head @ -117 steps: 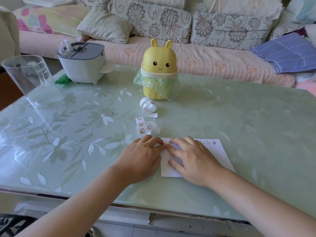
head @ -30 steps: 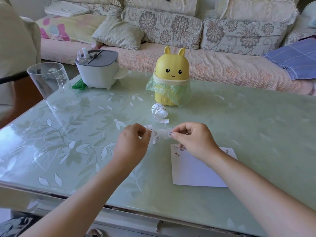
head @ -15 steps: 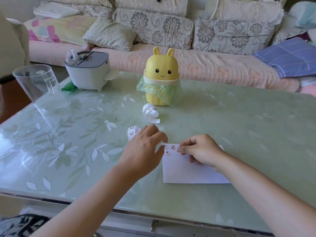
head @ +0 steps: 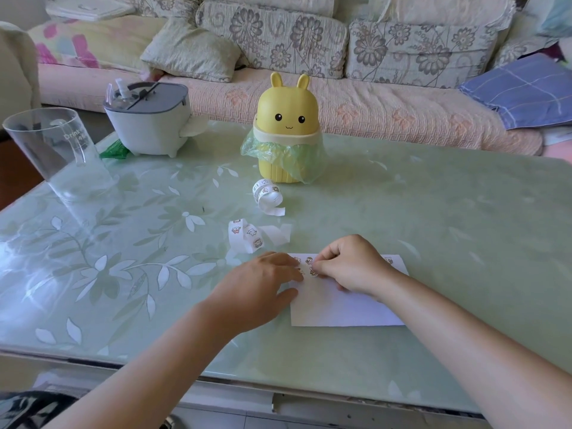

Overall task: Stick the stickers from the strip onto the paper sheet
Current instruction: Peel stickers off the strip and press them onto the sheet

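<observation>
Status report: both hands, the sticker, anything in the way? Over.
Left hand flat on paper sheet, left edge. Right hand pinches a sticker onto it. Sticker strip lies apart, behind. Nothing in the way.

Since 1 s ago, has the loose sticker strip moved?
Yes. A second ago the left hand and right hand held the sticker strip up; now it lies on the table, down in front of the sticker roll, beyond the paper sheet's far-left corner.

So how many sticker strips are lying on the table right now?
2: a coiled white sticker strip before the yellow rabbit-eared bin, and a loose curled strip just beyond the left hand. Others may be hidden from view.
</observation>
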A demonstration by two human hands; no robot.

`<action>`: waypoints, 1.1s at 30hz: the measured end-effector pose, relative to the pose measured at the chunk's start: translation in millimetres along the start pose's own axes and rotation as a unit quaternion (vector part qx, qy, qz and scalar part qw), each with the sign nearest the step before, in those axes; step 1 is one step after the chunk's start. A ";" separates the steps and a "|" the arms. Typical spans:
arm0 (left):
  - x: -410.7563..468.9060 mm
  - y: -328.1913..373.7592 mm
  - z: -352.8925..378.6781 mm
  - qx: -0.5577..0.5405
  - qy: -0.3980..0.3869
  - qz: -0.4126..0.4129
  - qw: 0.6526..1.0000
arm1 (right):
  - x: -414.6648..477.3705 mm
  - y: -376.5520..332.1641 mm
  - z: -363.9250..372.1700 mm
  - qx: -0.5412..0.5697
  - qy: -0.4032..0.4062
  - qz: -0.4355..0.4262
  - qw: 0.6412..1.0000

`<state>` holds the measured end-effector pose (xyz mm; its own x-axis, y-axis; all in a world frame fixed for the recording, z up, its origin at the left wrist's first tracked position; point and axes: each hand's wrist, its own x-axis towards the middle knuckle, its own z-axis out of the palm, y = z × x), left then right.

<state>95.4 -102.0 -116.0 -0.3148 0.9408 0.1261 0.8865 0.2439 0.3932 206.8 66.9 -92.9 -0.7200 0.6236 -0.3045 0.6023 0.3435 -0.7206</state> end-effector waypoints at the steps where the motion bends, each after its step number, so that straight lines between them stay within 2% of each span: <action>1: -0.2 0.3 -0.2 0.001 -0.001 0.001 1.000 | 0.1 -0.9 0.5 -0.005 0.003 0.001 1.000; 8: 0.6 -0.2 0.1 -0.002 0.000 0.003 1.000 | 1.0 -5.3 4.1 -0.034 0.022 0.013 0.999; 21: -0.7 3.1 11.5 0.047 0.016 0.034 0.998 | 2.4 -24.3 6.0 -0.200 0.048 0.050 0.977; 28: 0.9 6.0 12.9 0.058 0.015 0.025 0.998 | -5.8 -17.6 2.3 -0.293 0.116 0.000 0.949; 31: 1.7 7.2 14.8 0.072 0.020 0.022 0.997 | -11.5 -7.8 -1.9 -0.263 0.117 -0.005 0.958; 33: 1.5 8.6 17.1 0.079 0.026 0.020 0.996 | -15.6 0.1 0.0 -0.259 0.118 -0.036 0.958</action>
<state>108.3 -94.5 -128.0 -0.2915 0.9381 0.1872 0.9397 0.2442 0.2396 218.1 57.2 -88.2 -0.7054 0.7052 -0.0715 0.6877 0.6565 -0.3100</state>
